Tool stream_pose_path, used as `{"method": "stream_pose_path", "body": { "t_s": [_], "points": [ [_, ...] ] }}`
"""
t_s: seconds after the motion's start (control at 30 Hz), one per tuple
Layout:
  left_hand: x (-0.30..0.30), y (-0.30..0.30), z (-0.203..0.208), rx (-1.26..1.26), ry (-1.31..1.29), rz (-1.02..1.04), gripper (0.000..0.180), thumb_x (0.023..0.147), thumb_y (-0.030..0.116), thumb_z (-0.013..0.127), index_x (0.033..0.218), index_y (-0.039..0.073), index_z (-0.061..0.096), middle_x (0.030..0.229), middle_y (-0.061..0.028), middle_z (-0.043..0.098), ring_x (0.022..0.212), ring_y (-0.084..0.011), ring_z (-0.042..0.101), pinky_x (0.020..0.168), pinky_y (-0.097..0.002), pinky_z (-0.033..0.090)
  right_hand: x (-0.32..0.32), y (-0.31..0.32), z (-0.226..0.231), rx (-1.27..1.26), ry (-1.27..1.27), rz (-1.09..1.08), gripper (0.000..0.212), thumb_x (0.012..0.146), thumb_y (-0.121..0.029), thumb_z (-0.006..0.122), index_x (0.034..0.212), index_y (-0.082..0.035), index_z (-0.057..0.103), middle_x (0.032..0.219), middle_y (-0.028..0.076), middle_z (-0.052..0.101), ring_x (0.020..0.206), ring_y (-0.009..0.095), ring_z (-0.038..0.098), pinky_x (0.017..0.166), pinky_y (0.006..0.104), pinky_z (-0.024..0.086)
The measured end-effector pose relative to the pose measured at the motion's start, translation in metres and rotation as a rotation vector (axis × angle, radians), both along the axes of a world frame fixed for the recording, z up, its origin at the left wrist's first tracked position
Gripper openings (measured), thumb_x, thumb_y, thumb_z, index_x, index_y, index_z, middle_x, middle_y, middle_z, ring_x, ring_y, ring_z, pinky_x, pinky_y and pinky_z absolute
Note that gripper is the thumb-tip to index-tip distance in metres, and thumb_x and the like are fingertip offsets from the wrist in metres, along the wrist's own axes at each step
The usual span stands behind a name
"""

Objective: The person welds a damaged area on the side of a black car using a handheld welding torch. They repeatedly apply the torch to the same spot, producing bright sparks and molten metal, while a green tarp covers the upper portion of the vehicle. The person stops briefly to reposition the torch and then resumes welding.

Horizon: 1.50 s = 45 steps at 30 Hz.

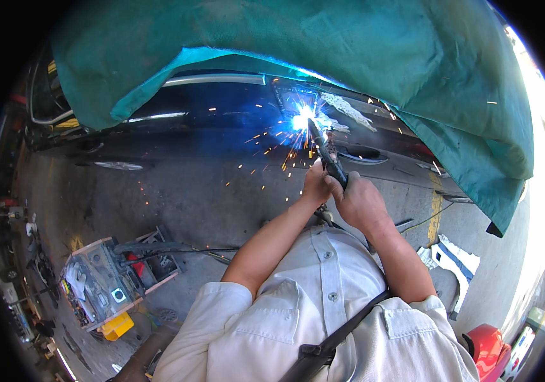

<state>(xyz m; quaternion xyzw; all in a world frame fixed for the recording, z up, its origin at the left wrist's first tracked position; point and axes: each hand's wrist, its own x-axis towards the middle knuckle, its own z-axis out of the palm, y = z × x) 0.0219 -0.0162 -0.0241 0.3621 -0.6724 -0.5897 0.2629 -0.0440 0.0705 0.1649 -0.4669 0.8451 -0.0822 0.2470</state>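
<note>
My right hand [361, 201] is closed round the black handle of a welding torch [333, 167], held from below. At the torch's tip a white-blue arc [303, 120] glares against the side of a dark car body [221, 124], throwing orange sparks. The glare hides the spot being welded. Just left of the torch handle, my left hand [315, 184] is closed; its fingers are partly hidden, so what it grips cannot be made out. A rusty, narrow piece [331, 148] shows beside the torch. Crumpled whitish material [347, 111] lies on the panel right of the arc.
A green sheet [298, 28] drapes over the car and hangs down at the right. A door handle [361, 155] is near the torch. At lower left stands a grey cart [103, 277] with a yellow box [117, 326] and a cable. White panels [454, 264] and a red part [487, 347] lie at right.
</note>
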Motion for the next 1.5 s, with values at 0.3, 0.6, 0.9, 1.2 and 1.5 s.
{"method": "stream_pose_path", "body": {
  "t_s": [0.3,0.6,0.9,1.2,1.5],
  "points": [
    [-0.004,0.006,0.005,-0.005,0.092,0.105,0.034,0.106,0.038,0.055,0.108,0.006,0.065,0.088,-0.0109,0.066,0.084,-0.0260,0.065,0.077,-0.0401,0.050,0.000,0.003,-0.001,0.003,0.012,-0.007,0.071,0.103,-0.060,0.049,0.098,0.009,0.062,0.089,0.033,0.071,0.091,0.051,0.070,0.081,0.0553,0.056],
    [-0.007,0.005,0.013,0.117,0.062,0.140,0.047,0.105,0.048,0.052,0.117,0.005,0.065,0.094,-0.0136,0.069,0.092,-0.0301,0.067,0.084,-0.0397,0.050,-0.001,0.010,0.000,-0.003,-0.001,-0.023,0.069,0.103,-0.059,0.051,0.098,0.009,0.062,0.088,0.034,0.070,0.089,0.052,0.069,0.080,0.0557,0.055],
    [-0.003,0.005,0.020,0.072,0.030,0.104,0.041,0.104,0.042,0.055,0.119,0.006,0.065,0.099,-0.0143,0.072,0.095,-0.0301,0.069,0.084,-0.0406,0.052,0.000,0.004,0.001,0.008,0.008,-0.017,0.072,0.103,-0.061,0.048,0.099,0.009,0.062,0.088,0.033,0.071,0.090,0.051,0.070,0.081,0.0550,0.056],
    [-0.003,0.002,0.005,0.082,0.047,0.031,0.039,0.106,0.042,0.053,0.115,0.006,0.065,0.103,-0.0133,0.072,0.099,-0.0296,0.069,0.087,-0.0395,0.051,0.000,0.003,-0.001,-0.008,0.021,-0.004,0.073,0.103,-0.061,0.048,0.098,0.010,0.062,0.089,0.034,0.071,0.090,0.051,0.070,0.080,0.0549,0.056],
    [-0.005,0.005,0.016,0.266,0.127,0.118,0.039,0.107,0.041,0.054,0.113,0.004,0.066,0.099,-0.0105,0.071,0.092,-0.0248,0.068,0.083,-0.0395,0.051,-0.002,0.011,-0.001,-0.011,0.014,-0.015,0.069,0.103,-0.059,0.051,0.098,0.009,0.062,0.085,0.033,0.070,0.087,0.051,0.070,0.079,0.0554,0.056]
  ]
}}
